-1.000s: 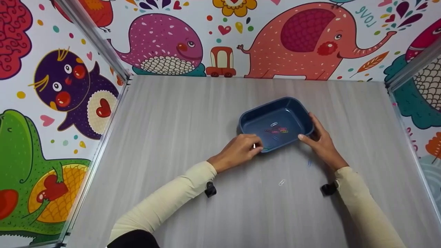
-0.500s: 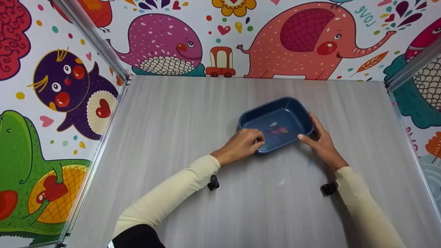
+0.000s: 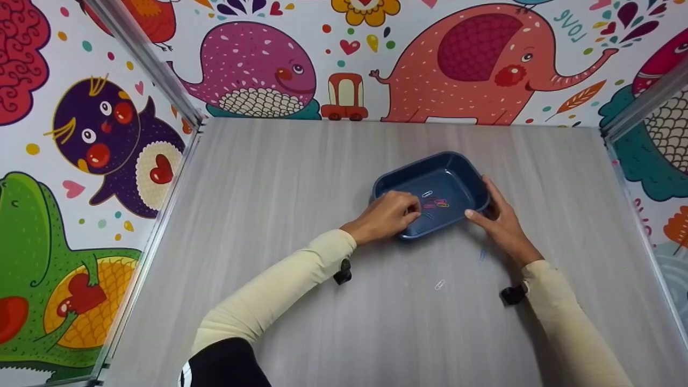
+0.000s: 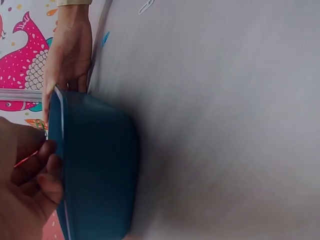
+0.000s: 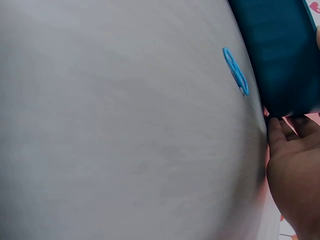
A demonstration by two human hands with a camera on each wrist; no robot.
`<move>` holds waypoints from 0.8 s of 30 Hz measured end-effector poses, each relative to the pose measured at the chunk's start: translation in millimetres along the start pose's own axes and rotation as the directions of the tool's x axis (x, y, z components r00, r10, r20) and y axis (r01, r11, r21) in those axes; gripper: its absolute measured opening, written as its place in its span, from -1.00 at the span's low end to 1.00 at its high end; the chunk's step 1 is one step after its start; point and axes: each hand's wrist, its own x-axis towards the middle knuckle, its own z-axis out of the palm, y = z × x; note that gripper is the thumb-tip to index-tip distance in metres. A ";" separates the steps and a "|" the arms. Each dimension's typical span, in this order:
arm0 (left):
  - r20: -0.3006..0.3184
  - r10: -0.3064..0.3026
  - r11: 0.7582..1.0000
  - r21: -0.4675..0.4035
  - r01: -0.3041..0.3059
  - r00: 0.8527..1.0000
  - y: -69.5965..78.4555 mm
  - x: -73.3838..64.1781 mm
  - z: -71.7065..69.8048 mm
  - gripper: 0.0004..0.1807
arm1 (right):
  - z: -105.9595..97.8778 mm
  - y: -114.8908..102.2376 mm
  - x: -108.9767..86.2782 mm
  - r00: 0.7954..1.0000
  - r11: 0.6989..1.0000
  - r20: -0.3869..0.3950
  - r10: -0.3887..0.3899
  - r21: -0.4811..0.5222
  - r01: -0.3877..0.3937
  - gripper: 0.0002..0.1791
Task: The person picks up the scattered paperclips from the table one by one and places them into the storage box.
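Observation:
A dark blue tray [image 3: 467,180] stands on the table with several coloured paper clips [image 3: 441,202] lying on its floor. My left hand [image 3: 384,217] reaches over the tray's near left rim, fingers curled, and pinches a green paper clip [image 4: 40,124] at the fingertips. The clip is small and partly hidden by the hand. My right hand [image 3: 502,223] grips the tray's right end, its thumb at the near rim and its fingers along the outer wall. In the right wrist view those fingers touch the tray's lower side.
On the table [image 3: 269,177], in front of the tray, lie a blue paper clip [image 5: 235,71] near my right wrist and a white paper clip [image 3: 439,285] nearer to me. Patterned panels [image 3: 258,70] in metal frames border the table at the back and sides.
My left hand has moved up and right, from the tray's near rim to over its inside, and the green paper clip has moved with it. The right hand and the tray have stayed put.

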 end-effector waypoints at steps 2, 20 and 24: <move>0.015 0.002 1.000 0.009 -0.002 1.000 -1.2 3.3 1.4 -0.88 | -0.2 0.6 -0.2 1.000 1.000 0.000 0.002 -0.002 -0.002 0.05; 0.096 0.002 0.994 0.105 -0.013 0.995 -11.0 30.7 -3.7 -0.82 | -1.2 -0.3 -0.5 1.000 0.999 0.012 -0.012 0.030 0.012 0.03; 0.107 0.005 0.992 0.124 -0.018 0.994 -12.6 37.4 -8.9 -0.82 | -0.9 -0.3 -1.2 1.000 1.000 0.009 -0.010 0.030 0.010 0.03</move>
